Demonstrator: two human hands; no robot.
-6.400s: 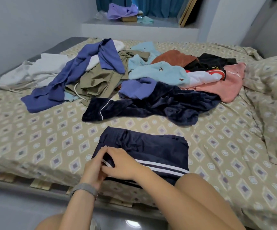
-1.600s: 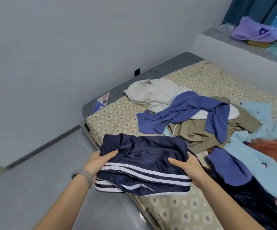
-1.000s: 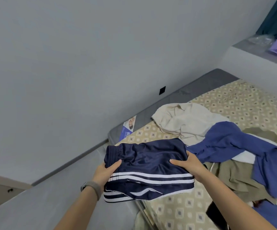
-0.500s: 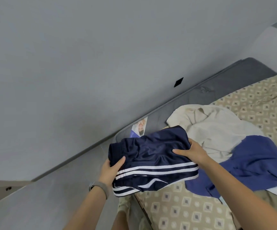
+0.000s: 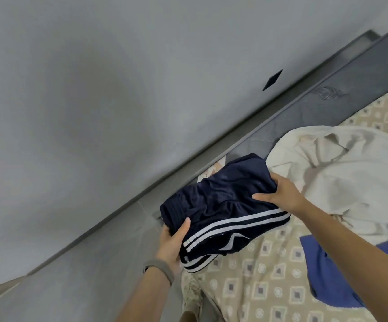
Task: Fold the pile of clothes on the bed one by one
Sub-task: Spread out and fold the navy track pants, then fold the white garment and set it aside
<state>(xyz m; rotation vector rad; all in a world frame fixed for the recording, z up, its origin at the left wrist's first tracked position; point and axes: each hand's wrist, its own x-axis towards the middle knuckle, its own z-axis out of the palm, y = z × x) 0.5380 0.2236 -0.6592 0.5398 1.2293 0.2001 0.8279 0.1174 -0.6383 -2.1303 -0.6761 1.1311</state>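
cream garment (image 5: 341,173) and blue garment (image 5: 327,275) are lying on the bed (image 5: 258,287); left hand (image 5: 172,240) and right hand (image 5: 279,194) are each gripping the folded navy shorts (image 5: 218,205).

Folded navy shorts (image 5: 220,205) with white side stripes gripped at both ends — left hand (image 5: 172,242) at the near edge, right hand (image 5: 279,194) at the far edge — over the corner of a patterned bed (image 5: 265,287), cream garment (image 5: 351,173) beside, blue garment (image 5: 323,275) near, grey wall (image 5: 95,89) behind.
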